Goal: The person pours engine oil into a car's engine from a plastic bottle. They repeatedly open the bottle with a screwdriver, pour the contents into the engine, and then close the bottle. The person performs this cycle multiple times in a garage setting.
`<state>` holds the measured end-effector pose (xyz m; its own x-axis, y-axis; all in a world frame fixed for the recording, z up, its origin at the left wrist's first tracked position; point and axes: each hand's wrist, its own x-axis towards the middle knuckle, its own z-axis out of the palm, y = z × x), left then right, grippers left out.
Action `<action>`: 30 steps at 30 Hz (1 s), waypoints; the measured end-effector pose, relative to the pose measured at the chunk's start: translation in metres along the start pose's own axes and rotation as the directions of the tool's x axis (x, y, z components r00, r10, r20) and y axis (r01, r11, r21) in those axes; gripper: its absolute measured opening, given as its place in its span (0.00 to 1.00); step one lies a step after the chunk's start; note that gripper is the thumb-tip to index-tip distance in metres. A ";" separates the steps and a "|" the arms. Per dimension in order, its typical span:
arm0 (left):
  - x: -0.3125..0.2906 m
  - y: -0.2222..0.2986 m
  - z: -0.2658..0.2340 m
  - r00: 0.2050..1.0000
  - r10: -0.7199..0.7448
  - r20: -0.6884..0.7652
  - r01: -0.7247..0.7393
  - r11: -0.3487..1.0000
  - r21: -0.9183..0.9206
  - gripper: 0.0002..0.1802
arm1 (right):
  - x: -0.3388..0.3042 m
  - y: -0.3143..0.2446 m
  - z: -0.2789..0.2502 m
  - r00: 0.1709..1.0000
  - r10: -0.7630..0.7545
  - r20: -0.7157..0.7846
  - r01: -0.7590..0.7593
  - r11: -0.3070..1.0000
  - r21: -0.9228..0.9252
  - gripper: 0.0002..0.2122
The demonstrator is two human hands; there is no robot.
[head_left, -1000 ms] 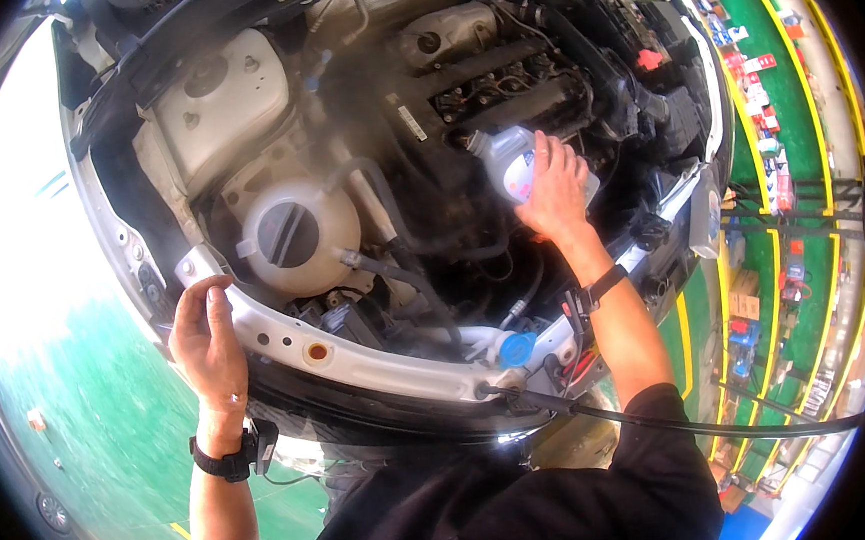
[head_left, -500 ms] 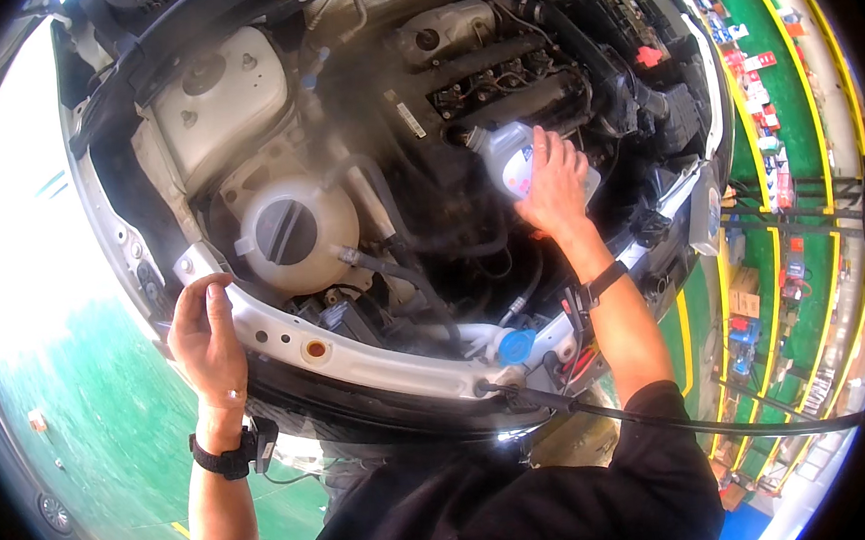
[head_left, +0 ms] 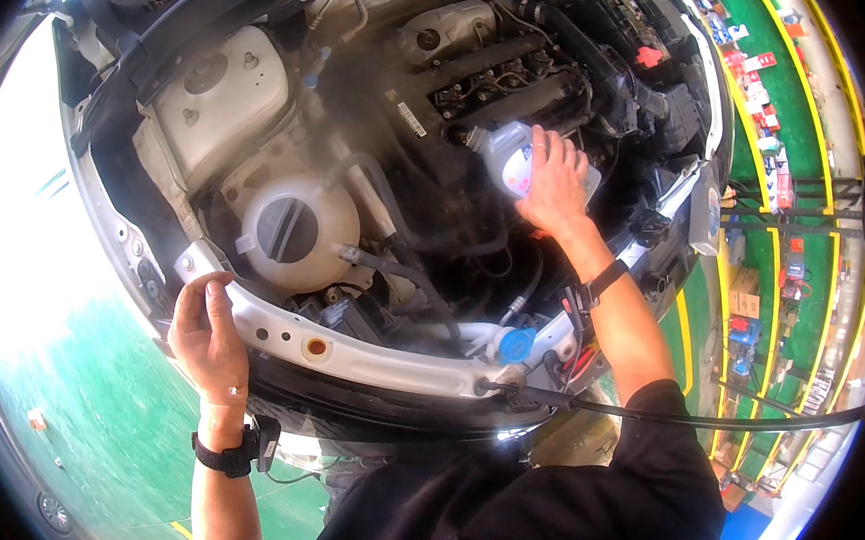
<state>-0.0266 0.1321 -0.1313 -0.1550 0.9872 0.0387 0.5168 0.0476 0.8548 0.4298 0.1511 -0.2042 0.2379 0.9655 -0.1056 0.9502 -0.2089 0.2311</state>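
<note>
Bottle (head_left: 509,161) tipped left, wrapped by your right hand (head_left: 555,186): steady its neck (head_left: 478,139) at the engine (head_left: 444,149); left hand (head_left: 207,336) at the near rail (head_left: 389,366), grip unclear

Right of centre, at the near side of the engine (head_left: 506,94), a bottle (head_left: 507,159) in the right hand (head_left: 555,186), mouth leftward. Left of the engine, a tank (head_left: 329,227); behind the tank, a tower (head_left: 230,104). Before the tank, a beam (head_left: 389,361), with the left hand (head_left: 206,331) at its left end, a cap (head_left: 517,345) near its right. Far right, racks (head_left: 800,134).
</note>
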 end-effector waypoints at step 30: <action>0.000 -0.010 -0.001 1.000 0.017 -0.007 -0.017 1.000 0.021 0.10 | 0.000 -0.003 -0.010 1.000 -0.021 -0.001 0.021 0.999 -0.028 0.54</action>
<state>-0.0323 0.1317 -0.1396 -0.1517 0.9868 0.0570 0.5367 0.0338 0.8431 0.4252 0.1528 -0.1951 0.2174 0.9699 -0.1095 0.9491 -0.1839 0.2559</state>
